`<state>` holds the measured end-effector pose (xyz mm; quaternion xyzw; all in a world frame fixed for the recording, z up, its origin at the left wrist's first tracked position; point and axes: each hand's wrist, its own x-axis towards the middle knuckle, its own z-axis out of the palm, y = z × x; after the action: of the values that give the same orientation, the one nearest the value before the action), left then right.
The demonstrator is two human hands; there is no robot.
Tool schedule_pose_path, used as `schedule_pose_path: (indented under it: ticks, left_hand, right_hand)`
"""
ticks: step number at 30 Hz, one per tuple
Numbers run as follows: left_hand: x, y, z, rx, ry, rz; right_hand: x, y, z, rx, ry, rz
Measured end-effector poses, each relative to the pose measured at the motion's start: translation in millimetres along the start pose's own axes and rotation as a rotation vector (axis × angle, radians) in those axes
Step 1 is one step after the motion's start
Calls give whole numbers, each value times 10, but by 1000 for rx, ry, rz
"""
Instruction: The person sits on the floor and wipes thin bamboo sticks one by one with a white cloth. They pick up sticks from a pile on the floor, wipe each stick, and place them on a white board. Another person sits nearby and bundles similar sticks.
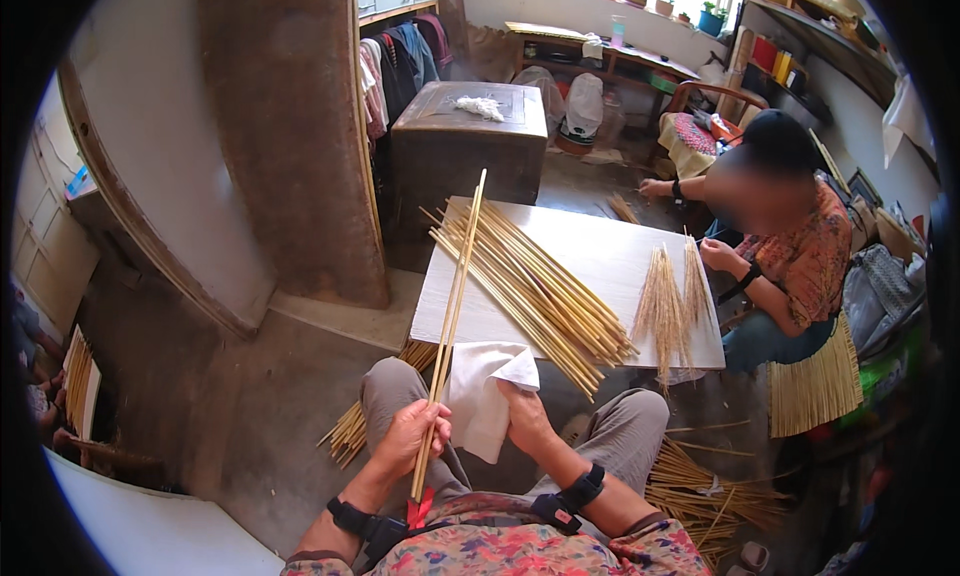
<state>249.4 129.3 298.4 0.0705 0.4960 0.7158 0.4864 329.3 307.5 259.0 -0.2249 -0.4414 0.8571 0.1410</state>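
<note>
- Lower centre of frame: left hand [408, 438] closed around a few long pale bamboo sticks [452, 311], gripped near their bottom end; sticks run up and slightly right, tips reaching above the far edge of the low white rectangular worktop [600, 251].
- Right hand [527, 419] pinches a white folded cloth [483, 391], fingers curled into it; cloth sits just beside the held sticks, at about knee level. Whether cloth touches the sticks: cannot tell.
- Both wrists carry black straps; a red clip shows at the bottom end of the sticks.
- Centre of frame: loose pile of long yellowish bamboo sticks [530, 286] lies diagonally on the worktop, from upper left down to lower right.
- Right part of worktop: bundle of thin tan straw-like stalks [665, 311], fanned, hanging over the near edge.
- Right of frame: second person in a patterned orange shirt [805, 261] seated at the worktop, one hand near the straw bundle.
- Lower left of worktop, on the floor: more sticks [348, 434] in a heap; another heap at lower right [710, 491].
- Upper centre: dark square wooden cabinet [468, 141] behind the worktop.
</note>
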Motion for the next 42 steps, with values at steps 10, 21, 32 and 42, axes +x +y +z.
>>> schedule_pose_path:
  ticks: [10, 21, 32, 42]
  left_hand:
    - [221, -38, -44, 165, -116, -93]
    - [60, -174, -144, 900, 70, 417]
    - [-880, 26, -1256, 1582, 363, 692]
    - [-1175, -501, -1872, 1131, 864, 538]
  right_hand:
    - [59, 146, 201, 98, -105, 117]
    - [229, -6, 551, 228, 70, -63]
    - [689, -1471, 421, 436, -9, -462]
    - [599, -1790, 37, 282, 91, -650]
